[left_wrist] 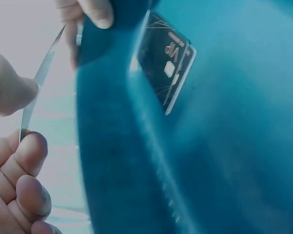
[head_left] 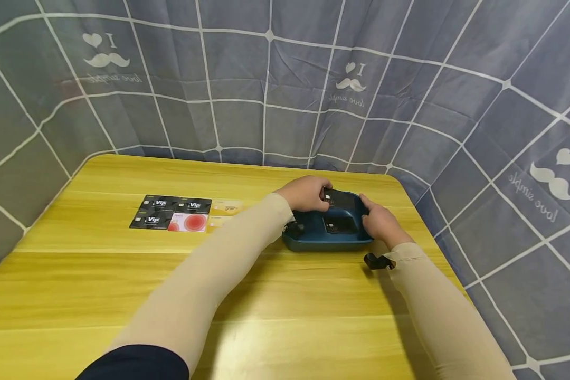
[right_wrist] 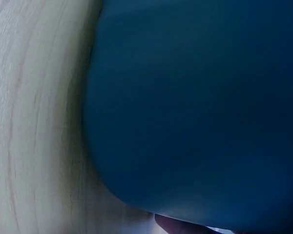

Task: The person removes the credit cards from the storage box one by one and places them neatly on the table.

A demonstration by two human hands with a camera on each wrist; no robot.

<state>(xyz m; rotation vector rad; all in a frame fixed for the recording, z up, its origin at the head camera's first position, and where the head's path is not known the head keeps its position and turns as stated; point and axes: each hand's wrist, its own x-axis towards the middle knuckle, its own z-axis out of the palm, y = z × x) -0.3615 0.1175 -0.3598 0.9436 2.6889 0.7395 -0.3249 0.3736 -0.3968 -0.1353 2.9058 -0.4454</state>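
Two hands work at one blue tray (head_left: 332, 246), which sits on the yellow wood-grain table (head_left: 285, 343) toward 4 o'clock from the middle of the head view. With 12 pointing away from the person, the left hand (head_left: 309, 194) is at the tray's 10 to 11 o'clock, thumb and fingers nearly closed, pinching one black card (head_left: 340, 198) that lies toward the tray's 12 to 1. The right hand (head_left: 381, 221), at 3 o'clock, grips the tray's rim with its thumb over the edge and its fingers outside.

Inside the tray are at least two black Vip cards (left_wrist: 166, 63), overlapping; how many more lie beneath cannot be told. Well off at 9 o'clock, six cards lie in two rows of three: three black cards (head_left: 160, 202), one red-and-white card (head_left: 188, 222) and two yellow cards (head_left: 225, 207).

Two beige sleeves (head_left: 223, 264) cover the forearms. Behind, one grey curtain (head_left: 237, 58) bears three moustache prints (head_left: 106, 59).
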